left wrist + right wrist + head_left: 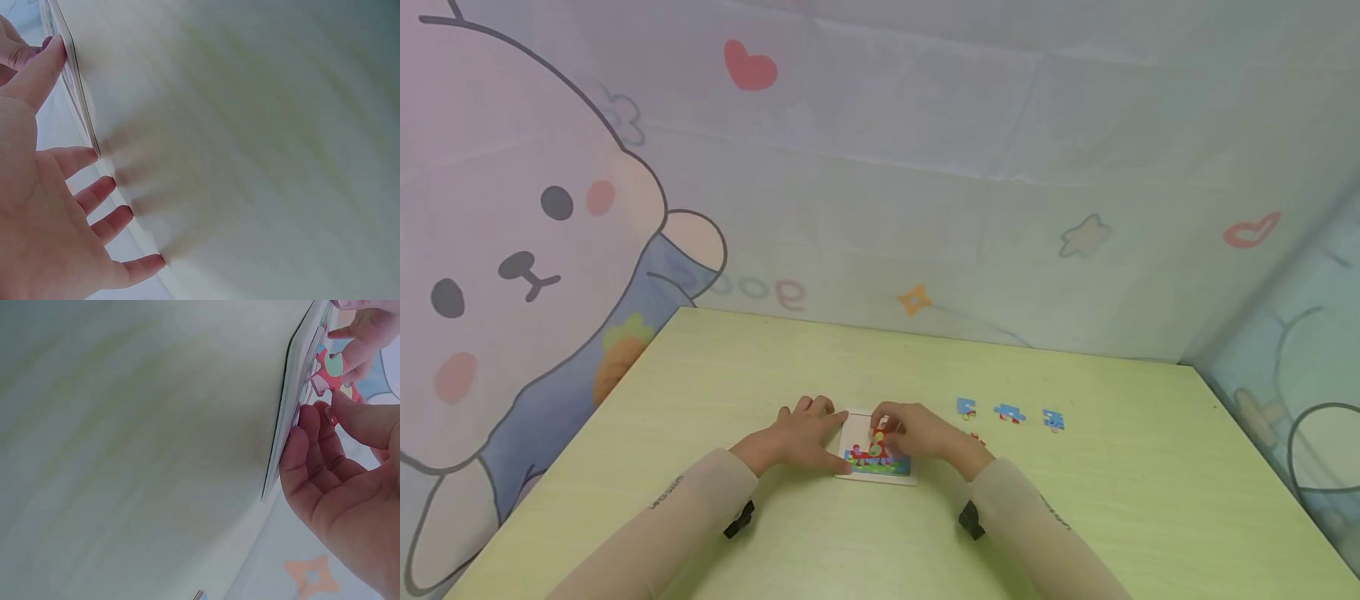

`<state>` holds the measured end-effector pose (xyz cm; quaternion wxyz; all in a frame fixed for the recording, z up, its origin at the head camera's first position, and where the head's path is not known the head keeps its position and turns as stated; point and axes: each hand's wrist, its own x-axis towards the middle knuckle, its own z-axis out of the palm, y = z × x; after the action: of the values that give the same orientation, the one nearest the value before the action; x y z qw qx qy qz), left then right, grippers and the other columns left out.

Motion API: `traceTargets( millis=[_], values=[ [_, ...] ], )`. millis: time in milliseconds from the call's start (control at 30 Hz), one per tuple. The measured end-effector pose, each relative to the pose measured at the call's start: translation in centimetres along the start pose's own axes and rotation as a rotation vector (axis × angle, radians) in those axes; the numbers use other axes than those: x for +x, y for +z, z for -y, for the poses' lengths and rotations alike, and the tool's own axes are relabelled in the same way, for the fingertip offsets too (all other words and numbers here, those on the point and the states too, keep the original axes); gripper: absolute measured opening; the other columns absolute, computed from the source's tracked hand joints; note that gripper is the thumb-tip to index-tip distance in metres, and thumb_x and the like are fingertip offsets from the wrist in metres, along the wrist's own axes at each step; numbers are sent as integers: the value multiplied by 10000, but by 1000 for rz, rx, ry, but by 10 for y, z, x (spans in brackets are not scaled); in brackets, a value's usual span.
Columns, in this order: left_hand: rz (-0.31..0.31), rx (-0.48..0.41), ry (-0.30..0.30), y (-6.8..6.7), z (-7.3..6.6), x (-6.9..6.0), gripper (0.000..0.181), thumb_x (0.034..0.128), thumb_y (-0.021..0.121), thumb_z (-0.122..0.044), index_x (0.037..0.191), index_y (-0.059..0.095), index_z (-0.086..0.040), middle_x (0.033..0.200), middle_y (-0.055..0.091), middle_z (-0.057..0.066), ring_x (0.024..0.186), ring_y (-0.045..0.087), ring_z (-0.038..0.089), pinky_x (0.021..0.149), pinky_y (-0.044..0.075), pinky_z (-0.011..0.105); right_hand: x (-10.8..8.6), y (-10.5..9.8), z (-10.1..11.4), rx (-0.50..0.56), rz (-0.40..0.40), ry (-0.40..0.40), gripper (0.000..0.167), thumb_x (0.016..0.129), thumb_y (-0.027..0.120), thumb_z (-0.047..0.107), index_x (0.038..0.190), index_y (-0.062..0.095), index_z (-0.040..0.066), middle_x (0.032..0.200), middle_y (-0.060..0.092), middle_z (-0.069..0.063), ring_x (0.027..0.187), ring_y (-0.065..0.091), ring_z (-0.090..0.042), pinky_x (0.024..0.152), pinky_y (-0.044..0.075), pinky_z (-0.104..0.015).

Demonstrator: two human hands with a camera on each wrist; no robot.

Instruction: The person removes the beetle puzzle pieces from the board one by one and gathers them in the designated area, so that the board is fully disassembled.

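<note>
A small jigsaw puzzle board [855, 427] with a pale frame lies on the table, its lower part filled with a blue, green and red picture. My left hand [805, 439] is spread along its left side, thumb on the lower left corner and index finger at the upper left. In the left wrist view the left hand's fingers [112, 224] reach down straight and apart. Over the board, my right hand [917, 429] pinches a red puzzle piece [332, 367] with green and yellow spots between thumb and fingers. The piece is tilted up, and fingers partly hide it.
To the right of the board lie several loose pieces: a blue one [966, 407], another blue one [1011, 413], a third blue one [1053, 419] and a red one [977, 438] partly hidden by my right wrist. A printed cloth [880, 167] hangs behind the table [1150, 500].
</note>
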<state>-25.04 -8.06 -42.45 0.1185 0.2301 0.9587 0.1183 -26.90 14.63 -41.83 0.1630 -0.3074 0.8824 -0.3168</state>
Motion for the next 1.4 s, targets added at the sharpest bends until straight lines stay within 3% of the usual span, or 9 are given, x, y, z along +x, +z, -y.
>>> traceTargets(
  millis=[300, 533, 733, 800, 1000, 1200, 1400],
  values=[
    [2, 3, -1, -3, -3, -3, 864, 776, 715, -570, 1456, 438, -115, 1318, 412, 70, 1160, 357, 277, 881, 327, 510, -7, -4, -1, 58, -39, -23, 221, 925, 538, -40, 1060, 603, 122, 850, 594, -22, 716, 542, -121, 678, 466, -244],
    [-5, 9, -4, -4, -4, -5, 860, 775, 719, -564, 1453, 443, -111, 1312, 417, 66, 1171, 356, 279, 894, 323, 516, -23, -20, -2, 3, -109, -71, 191, 940, 561, -4, 1079, 628, 109, 881, 598, -13, 776, 511, -145, 711, 443, -257],
    [-3, -3, 2, -5, -5, -6, 858, 781, 720, -552, 1456, 437, -105, 1332, 409, 79, 1182, 350, 291, 898, 316, 523, -41, -35, -12, -11, -135, -79, 190, 949, 565, 11, 1114, 648, 55, 997, 650, -43, 850, 574, -142, 746, 483, -268],
    [1, -3, 0, -5, -5, -7, 859, 784, 717, -552, 1459, 431, -105, 1339, 406, 81, 1188, 347, 292, 905, 312, 525, -47, -40, -17, -16, -145, -66, 199, 948, 566, 13, 1129, 647, 34, 1017, 654, -51, 852, 573, -138, 745, 481, -269],
    [7, -1, -5, -7, -5, -8, 859, 790, 713, -551, 1462, 425, -100, 1344, 401, 89, 1191, 343, 296, 917, 307, 535, -68, -54, -38, 17, -152, -1, 214, 958, 526, -15, 1158, 601, -8, 915, 631, -90, 628, 542, -187, 588, 469, -292],
    [5, 2, -2, -5, -4, -6, 857, 790, 708, -559, 1464, 425, -112, 1342, 400, 83, 1184, 345, 294, 903, 312, 524, -88, -66, -62, -24, -208, 67, 199, 952, 513, -28, 1124, 605, 13, 908, 603, -59, 752, 493, -172, 649, 438, -288],
    [4, -1, 4, -4, -3, -4, 855, 788, 708, -564, 1461, 429, -115, 1340, 404, 81, 1187, 348, 297, 912, 312, 538, -105, -73, -83, 32, -234, 131, 193, 943, 522, -40, 1115, 603, -4, 908, 602, -72, 755, 505, -172, 632, 448, -275]
  ],
)
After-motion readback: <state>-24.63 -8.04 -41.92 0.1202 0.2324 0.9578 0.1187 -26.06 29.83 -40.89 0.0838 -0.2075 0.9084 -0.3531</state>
